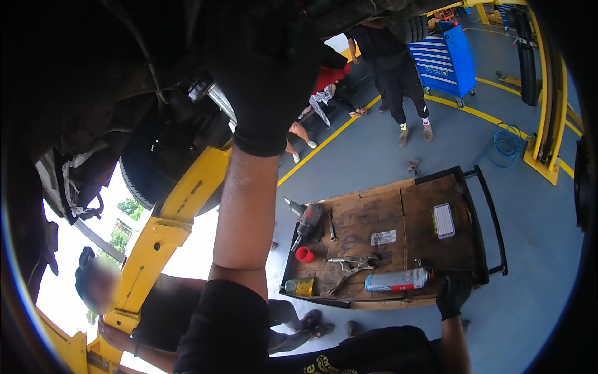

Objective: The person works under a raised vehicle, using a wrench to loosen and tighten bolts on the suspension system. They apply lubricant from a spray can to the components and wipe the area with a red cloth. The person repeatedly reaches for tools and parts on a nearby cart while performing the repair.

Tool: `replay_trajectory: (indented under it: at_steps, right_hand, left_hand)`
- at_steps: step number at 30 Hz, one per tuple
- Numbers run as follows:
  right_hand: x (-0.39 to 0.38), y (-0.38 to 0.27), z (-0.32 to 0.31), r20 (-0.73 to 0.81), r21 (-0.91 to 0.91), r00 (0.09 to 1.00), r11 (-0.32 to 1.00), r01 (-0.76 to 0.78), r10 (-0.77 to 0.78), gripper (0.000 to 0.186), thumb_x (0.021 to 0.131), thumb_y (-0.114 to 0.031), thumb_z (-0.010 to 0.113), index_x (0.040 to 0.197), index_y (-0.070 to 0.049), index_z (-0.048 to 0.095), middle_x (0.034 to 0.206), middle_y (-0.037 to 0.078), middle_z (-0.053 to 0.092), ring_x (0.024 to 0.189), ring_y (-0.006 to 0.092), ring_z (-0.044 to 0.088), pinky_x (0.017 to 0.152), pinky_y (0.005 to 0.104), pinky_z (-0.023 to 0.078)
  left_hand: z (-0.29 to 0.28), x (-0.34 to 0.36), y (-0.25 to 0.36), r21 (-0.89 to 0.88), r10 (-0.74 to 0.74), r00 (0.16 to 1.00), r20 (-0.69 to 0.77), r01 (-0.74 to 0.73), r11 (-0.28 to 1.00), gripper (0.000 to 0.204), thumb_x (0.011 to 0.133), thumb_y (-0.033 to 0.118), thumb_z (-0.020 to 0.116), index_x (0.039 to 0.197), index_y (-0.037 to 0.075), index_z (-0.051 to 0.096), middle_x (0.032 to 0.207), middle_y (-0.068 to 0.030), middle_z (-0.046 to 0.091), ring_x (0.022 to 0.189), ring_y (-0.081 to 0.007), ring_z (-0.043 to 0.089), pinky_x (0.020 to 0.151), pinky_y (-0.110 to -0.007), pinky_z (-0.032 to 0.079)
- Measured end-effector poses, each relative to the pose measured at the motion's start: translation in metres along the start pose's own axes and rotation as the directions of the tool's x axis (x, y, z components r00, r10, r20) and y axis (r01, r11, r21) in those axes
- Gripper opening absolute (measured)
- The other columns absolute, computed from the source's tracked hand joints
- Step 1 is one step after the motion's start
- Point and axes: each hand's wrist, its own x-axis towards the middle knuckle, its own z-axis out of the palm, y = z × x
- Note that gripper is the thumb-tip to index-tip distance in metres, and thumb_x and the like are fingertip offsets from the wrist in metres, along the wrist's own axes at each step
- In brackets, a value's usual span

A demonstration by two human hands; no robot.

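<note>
While the left hand [268, 93] reaches up under the car [124, 75], the right hand [453, 296] rests low.
Left gloved fingers — I cannot tell their state; right fingers curl over the cart [492, 218] edge, spray can [398, 280] at nine o'clock.

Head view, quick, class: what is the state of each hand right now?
Left hand: gloved, raised to the vehicle underside; grip cannot be told.
Right hand: gloved, resting on the cart edge near a spray can; holding nothing visible.

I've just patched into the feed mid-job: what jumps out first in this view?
The left hand, in a black glove, reaches up into the dark underside of a raised vehicle at top left. Below right, the gloved right hand rests at the edge of a tool cart, beside a spray can, locking pliers and an impact wrench. A yellow lift arm crosses the left.
</note>
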Motion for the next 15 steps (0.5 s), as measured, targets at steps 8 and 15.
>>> replay_trajectory:
  at_steps: [8,15]
  right_hand:
    - [0.001,0.000,0.001,-0.079,-0.056,0.996,0.998,0.031,-0.035,0.021,0.103,-0.025,0.061,0.110,-0.007,0.069,0.113,0.018,0.070,0.110,0.0431,0.066,0.098,0.0587,0.050]
    - [0.014,-0.006,-0.009,-0.006,0.001,0.999,0.999,0.050,-0.050,0.017,0.101,-0.022,0.063,0.107,-0.008,0.068,0.111,0.018,0.069,0.107,0.0444,0.065,0.100,0.0614,0.049]
  left_hand:
    - [0.036,-0.076,-0.054,0.562,0.287,0.952,-0.107,-0.181,0.807,0.034,0.094,0.009,0.077,0.127,0.001,0.071,0.125,-0.0162,0.072,0.115,-0.0334,0.070,0.101,-0.042,0.056]
    - [0.006,-0.048,-0.041,0.831,0.389,0.921,0.032,-0.240,0.502,0.027,0.091,0.002,0.073,0.118,0.001,0.074,0.123,-0.0180,0.075,0.114,-0.0426,0.070,0.104,-0.047,0.054]
